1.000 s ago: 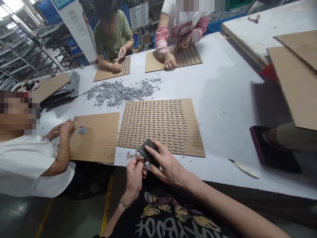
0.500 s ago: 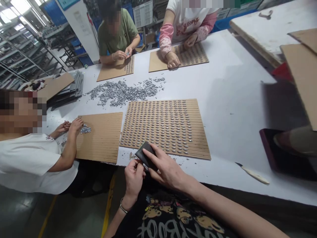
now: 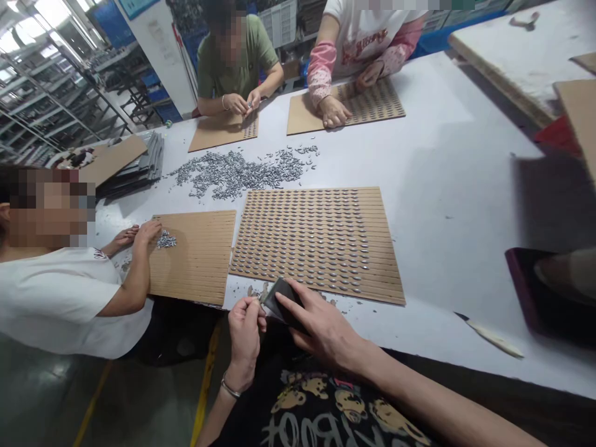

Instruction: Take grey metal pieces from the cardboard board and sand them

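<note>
My right hand (image 3: 323, 323) is closed around a dark grey flat block (image 3: 285, 304), with its index finger stretched along the top. Just left of it, my left hand (image 3: 246, 329) has thumb and index finger pinched at the block's near-left corner. Something tiny seems to be between those fingertips, too small to name. Beyond both hands lies a grooved cardboard sheet (image 3: 391, 248) with rows of small silvery, spindle-shaped metal pieces (image 3: 302, 236) set along its slits. The slits at the sheet's right side hold no pieces.
Loose metal pieces (image 3: 237, 174) are heaped mid-table. A person at left works over another grooved cardboard sheet (image 3: 200, 254); two people work at sheets (image 3: 302, 115) across the table. A knife (image 3: 488, 335) and a dark purple-edged object (image 3: 535, 298) lie at right. Stacked sheets (image 3: 139, 167) stand far left.
My left fingertips have drawn slightly left, out from under the block's corner, and show more clearly. The right hand keeps its hold on the block. The whole view has shifted a little.
</note>
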### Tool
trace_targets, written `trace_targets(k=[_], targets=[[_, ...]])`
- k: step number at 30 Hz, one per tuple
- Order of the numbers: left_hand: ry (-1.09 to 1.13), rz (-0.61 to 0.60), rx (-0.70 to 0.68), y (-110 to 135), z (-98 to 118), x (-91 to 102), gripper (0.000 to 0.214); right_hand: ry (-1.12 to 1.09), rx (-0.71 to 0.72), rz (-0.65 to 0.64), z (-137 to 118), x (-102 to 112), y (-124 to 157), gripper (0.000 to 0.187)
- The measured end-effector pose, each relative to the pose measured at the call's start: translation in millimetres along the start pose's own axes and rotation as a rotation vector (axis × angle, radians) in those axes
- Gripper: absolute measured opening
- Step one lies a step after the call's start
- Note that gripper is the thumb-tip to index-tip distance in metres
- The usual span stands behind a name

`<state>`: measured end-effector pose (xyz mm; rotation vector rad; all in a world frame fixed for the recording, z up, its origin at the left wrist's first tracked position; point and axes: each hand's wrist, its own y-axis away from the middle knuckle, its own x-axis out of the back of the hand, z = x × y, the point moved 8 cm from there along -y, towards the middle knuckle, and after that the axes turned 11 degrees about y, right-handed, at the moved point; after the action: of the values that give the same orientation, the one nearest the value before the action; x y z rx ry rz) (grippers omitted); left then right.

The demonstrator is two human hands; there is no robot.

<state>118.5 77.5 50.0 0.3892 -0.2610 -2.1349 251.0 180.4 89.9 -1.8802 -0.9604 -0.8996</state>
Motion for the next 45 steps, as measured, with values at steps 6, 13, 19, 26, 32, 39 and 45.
trace_targets(k=[6,13,19,26,32,39,45], targets=[[0.101,-0.038,0.143,-1,-13,-9.1,0.022,-0.013,-0.019,0.042,3,7,-7,0.059],[0.142,0.008,0.090,-14,3,-2.7,0.028,0.042,-0.010,-0.037,27,21,7,0.060],[0.096,-0.161,0.188,-23,-21,-35.9,0.033,0.443,-0.680,0.080,206,115,63,0.060],[0.003,-0.330,0.235,-2,-51,-95.4,0.035,0.579,-0.939,0.109,299,163,83,0.056],[-0.101,-0.353,0.246,6,-55,-121.8,0.034,-0.207,-0.702,0.174,192,95,70,0.031],[-0.250,-0.445,0.103,18,-60,-140.6,0.032,-0.770,-0.868,0.164,109,9,70,0.032],[-0.392,-0.490,-0.039,20,-53,-141.2,0.031,-0.958,-0.944,0.280,109,4,76,0.039]])
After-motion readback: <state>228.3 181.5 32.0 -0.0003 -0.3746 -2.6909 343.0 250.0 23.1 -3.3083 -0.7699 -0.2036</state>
